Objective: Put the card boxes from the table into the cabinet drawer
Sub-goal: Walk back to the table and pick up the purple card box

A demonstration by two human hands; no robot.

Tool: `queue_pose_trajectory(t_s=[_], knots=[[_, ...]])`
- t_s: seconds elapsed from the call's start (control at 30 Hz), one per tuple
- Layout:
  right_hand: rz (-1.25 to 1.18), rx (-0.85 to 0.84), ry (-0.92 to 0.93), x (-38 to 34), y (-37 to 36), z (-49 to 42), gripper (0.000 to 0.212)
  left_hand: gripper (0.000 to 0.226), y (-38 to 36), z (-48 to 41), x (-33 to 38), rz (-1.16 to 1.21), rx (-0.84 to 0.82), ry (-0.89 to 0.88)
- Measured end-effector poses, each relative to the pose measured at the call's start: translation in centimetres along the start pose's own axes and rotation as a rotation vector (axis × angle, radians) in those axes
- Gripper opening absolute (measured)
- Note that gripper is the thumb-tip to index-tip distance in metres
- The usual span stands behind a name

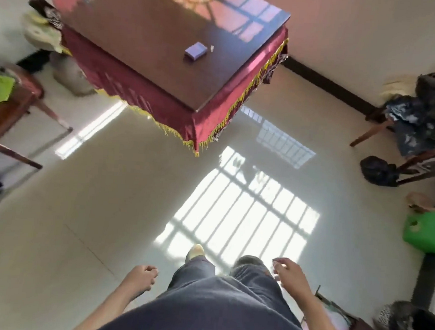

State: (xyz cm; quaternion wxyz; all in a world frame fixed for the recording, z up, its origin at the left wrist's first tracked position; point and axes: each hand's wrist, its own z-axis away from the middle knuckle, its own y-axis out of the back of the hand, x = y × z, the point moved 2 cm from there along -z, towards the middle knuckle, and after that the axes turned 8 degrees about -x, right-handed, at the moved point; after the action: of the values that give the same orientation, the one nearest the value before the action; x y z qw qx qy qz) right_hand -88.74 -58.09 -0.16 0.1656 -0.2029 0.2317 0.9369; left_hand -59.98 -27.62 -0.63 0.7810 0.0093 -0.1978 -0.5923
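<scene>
- The purple card box (195, 50) lies flat near the middle of the dark table (147, 46), a small white object (212, 48) just beside it.
- Both hands are empty: left hand (141, 275) loosely curled, right hand (287, 271) half spread.
- The step looks like the walk-up; best to stop at the near corner and reach over the fringed red cloth (163, 109), taking the box by its long sides.
- No cabinet drawer is visible.

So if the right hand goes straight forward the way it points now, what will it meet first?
Probably nothing soon. The right hand hangs empty by the leg over bare floor. The table with the purple card box stands farther ahead and to its left, though depth is unclear.
</scene>
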Motion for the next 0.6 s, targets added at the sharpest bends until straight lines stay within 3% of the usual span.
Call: queue_pose_trajectory(t_s=[0.37, 0.6], knots=[[0.326, -0.133, -0.094, -9.1, -1.5, -8.2, 0.011, 0.019, 12.3, -5.2, 5.0, 0.353, 0.129, -0.058], [0.487, -0.254, 0.002, -24.5, -5.1, -18.0, 0.023, 0.026, 17.3, -5.5, 2.0, 0.471, 0.152, 0.131]])
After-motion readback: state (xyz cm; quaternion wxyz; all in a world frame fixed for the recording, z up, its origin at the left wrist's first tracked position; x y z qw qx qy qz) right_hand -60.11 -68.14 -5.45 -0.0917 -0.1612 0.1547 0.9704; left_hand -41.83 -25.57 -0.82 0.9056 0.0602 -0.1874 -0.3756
